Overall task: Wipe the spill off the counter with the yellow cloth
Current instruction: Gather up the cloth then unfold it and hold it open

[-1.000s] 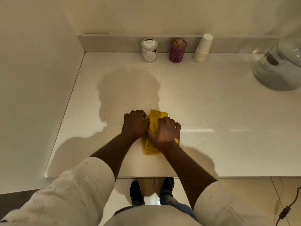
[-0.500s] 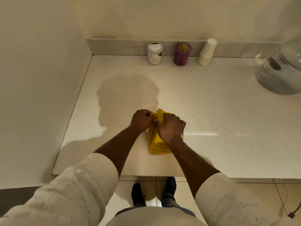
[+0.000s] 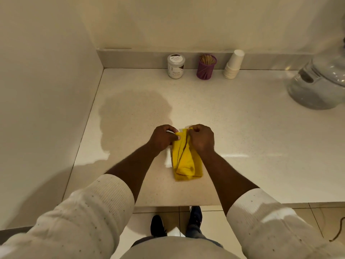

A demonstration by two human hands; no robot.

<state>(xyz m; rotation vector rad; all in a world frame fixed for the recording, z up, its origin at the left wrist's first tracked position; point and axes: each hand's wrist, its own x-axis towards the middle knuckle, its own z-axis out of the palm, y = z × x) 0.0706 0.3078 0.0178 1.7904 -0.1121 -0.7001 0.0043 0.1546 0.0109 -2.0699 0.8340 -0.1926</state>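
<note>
A folded yellow cloth [image 3: 186, 161] lies on the pale speckled counter [image 3: 242, 128], near its front edge. My left hand [image 3: 162, 137] pinches the cloth's far left corner. My right hand [image 3: 202, 139] pinches the far right corner, and the two hands almost touch. The far end of the cloth is lifted and bunched into vertical folds, while its near end rests flat on the counter. I cannot make out a spill; the dark patch left of the hands looks like my shadow.
Against the back ledge stand a white jar [image 3: 176, 66], a purple toothpick holder [image 3: 206, 67] and a stack of paper cups [image 3: 234, 64]. A clear appliance base [image 3: 317, 85] sits at the right. A wall [image 3: 46, 90] bounds the counter's left side.
Both hands went from pressing the cloth flat to pinching its far corners and lifting that end. The cloth now stands bunched between them.
</note>
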